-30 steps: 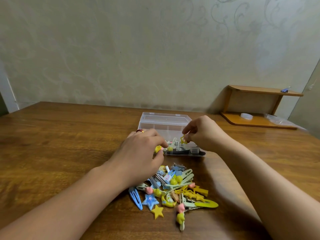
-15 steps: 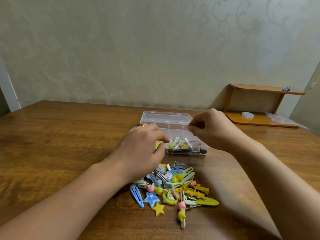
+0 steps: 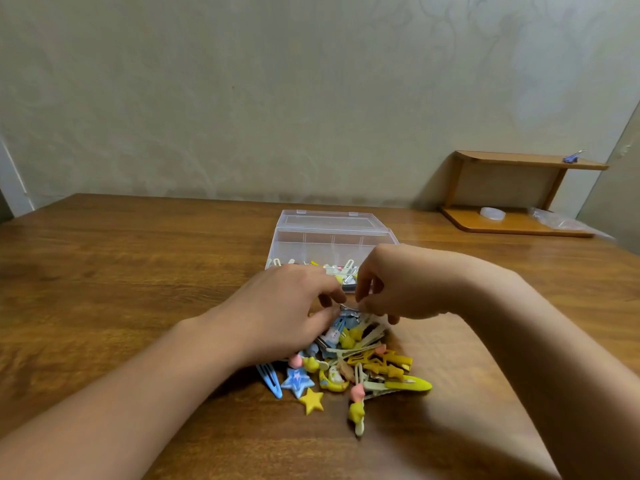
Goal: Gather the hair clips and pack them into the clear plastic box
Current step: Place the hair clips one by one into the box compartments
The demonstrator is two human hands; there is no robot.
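Packing in progress, judged well short of done. The clear plastic box, with its hinged lid laid open behind it, sits on the brown wooden counter beyond the hands; a small number of hair clips already lie along its near edge, while most of its visible interior appears unfilled. The larger share remains outside: a loose pile of yellow, blue and pink plastic hair clips on the counter just in front of the box, including a blue star clip and a yellow star clip at its near edge. Both forearms reach forward and converge over the far end of the pile. The left hand and the right hand meet fingertip to fingertip, fingers curled, apparently pinching a small silvery-blue clip between them; which hand bears it cannot be told with certainty.
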